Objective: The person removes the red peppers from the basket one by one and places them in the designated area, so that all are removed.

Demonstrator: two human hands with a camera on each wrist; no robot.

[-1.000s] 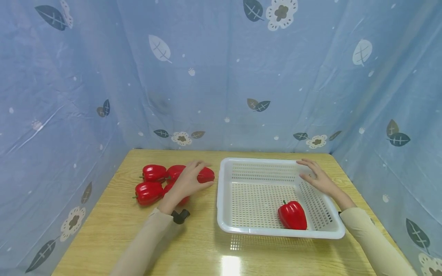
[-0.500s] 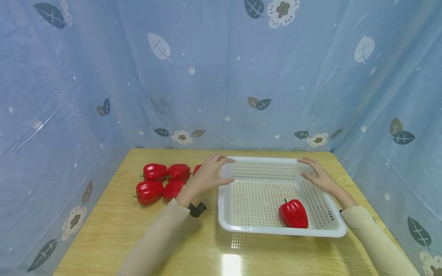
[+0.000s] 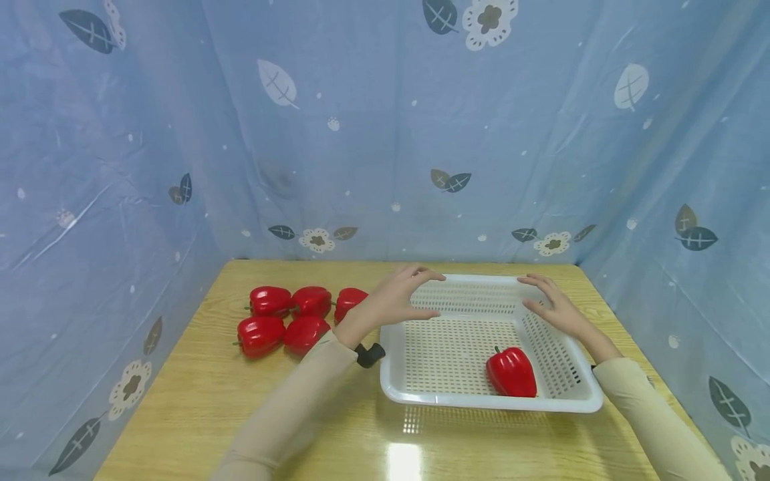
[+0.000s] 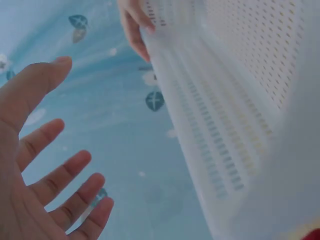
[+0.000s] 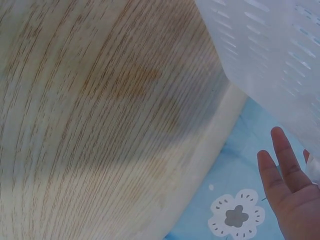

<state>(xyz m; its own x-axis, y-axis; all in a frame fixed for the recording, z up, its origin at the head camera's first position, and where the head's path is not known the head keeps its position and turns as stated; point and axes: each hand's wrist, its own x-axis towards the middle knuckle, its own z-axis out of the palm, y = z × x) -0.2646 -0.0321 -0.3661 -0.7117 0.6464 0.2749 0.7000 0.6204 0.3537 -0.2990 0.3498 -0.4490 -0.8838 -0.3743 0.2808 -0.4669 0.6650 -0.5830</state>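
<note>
My left hand hangs over the left side of the white plastic basket, fingers and thumb spread apart. The left wrist view shows that hand with nothing in it, beside the basket's perforated wall. At the basket's back right corner, my right hand holds the rim, its thumb toward the inside. Straight fingers of this right hand lie along the outer wall in the right wrist view. One red bell pepper lies inside, near the front right.
Several more red bell peppers lie grouped on the left part of the wooden table. The left forearm partly overlaps the nearest ones. A blue patterned curtain encloses the back and sides of the table.
My left hand has moved right, from above the peppers to over the basket's left side, uncovering peppers behind it. The right hand and the basket stay in place.
</note>
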